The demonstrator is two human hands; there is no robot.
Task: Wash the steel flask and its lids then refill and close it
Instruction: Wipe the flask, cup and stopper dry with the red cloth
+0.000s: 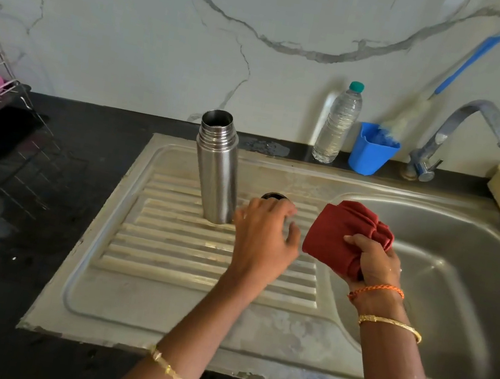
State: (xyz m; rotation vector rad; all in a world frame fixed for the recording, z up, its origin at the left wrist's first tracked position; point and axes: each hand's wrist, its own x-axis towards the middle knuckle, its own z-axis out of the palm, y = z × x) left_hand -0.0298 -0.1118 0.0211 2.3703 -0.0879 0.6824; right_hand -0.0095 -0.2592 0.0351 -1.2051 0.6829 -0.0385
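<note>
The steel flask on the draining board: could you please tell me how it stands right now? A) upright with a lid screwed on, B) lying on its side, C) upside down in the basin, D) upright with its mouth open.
D: the steel flask stands upright on the ribbed draining board, its threaded mouth uncovered.

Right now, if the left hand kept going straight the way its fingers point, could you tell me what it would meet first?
Most likely the dark lid on the drainboard, just beyond the left hand. Its fingers already cover part of the lid, so contact can't be ruled out. The flask stands to the left, off that line.
</note>
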